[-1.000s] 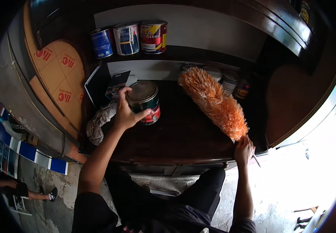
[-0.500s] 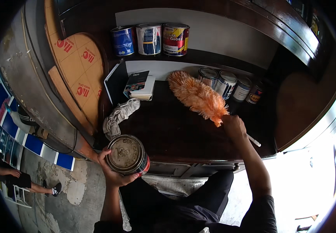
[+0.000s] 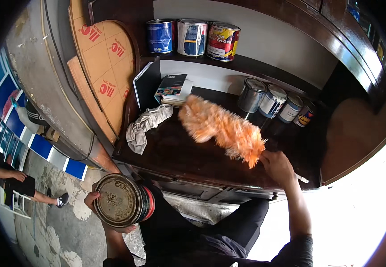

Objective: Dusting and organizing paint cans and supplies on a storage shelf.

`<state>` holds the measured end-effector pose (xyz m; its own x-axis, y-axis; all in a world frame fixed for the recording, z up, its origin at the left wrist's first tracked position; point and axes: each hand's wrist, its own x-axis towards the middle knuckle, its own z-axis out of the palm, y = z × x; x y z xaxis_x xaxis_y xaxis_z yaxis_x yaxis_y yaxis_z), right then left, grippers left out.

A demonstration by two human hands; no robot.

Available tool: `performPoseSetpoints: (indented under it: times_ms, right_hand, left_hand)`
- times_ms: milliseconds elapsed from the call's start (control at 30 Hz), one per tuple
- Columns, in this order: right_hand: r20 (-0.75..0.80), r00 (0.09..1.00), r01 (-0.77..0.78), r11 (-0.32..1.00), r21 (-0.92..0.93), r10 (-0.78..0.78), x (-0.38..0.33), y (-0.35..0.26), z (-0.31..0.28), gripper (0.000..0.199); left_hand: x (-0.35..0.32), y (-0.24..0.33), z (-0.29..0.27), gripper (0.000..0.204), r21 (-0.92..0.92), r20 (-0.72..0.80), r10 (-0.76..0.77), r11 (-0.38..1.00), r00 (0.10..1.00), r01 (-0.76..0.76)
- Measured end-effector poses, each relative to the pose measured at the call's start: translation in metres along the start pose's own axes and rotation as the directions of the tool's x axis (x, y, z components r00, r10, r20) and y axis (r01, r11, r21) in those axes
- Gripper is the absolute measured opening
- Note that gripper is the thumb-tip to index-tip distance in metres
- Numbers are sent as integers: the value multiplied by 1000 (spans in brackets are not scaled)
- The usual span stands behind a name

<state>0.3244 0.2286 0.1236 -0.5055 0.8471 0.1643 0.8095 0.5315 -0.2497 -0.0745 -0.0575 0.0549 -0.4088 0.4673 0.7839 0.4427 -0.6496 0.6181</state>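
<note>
My left hand [image 3: 93, 201] is wrapped round a paint can [image 3: 118, 199] with a stained, rusty lid and a red and black side. The can is held off the cabinet's front edge, tilted with its lid toward me. In my right hand [image 3: 278, 168] is the handle end of a fluffy orange duster [image 3: 222, 129]; its head stretches left over the dark wooden desktop [image 3: 193, 162]. Part of the handle shows beyond my wrist. Just behind the duster stand several smaller cans, among them a silver can [image 3: 251, 95] and a white and blue can [image 3: 273, 101].
A crumpled grey cloth [image 3: 147, 127] lies at the desktop's left, beside stacked books [image 3: 173, 86] and a spiral notebook [image 3: 145, 86]. Three paint cans [image 3: 193, 38] stand on the upper shelf. A brown-papered panel [image 3: 104, 66] leans at the left. Another person's leg [image 3: 46, 197] shows far left.
My left hand has brought the can lower and left, away from the desk edge. The duster has moved down and nearer, uncovering the silver can. The whole view has shifted somewhat.
</note>
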Motion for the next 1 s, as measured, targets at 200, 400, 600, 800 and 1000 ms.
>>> performPoseSetpoints:
  times_ms: [200, 400, 600, 800, 1000]
  right_hand:
    - [-92, 994, 70, 996, 50, -65, -43, -6, -29, 19]
    - [-194, 892, -439, 885, -155, 408, -49, -15, -5, 13]
    - [14, 976, 213, 964, 158, -217, -80, -58, -13, 16]
    - [-137, 951, -284, 958, -44, 276, -51, -32, -7, 14]
    - [-18, 1000, -21, 1000, -17, 21, -66, -56, 24, 14]
  left_hand:
    - [5, 14, -4, 97, 98, -60, 66, 993, 996, -60]
    - [26, 24, 8, 79, 166, -12, 174, 971, 985, -170]
    - [48, 61, -25, 81, -681, 731, -280, -359, 622, 638]
    - [3, -10, -108, 82, -706, 709, -178, -169, 683, 688]
    - [45, 64, -23, 82, -677, 729, -262, -418, 633, 606]
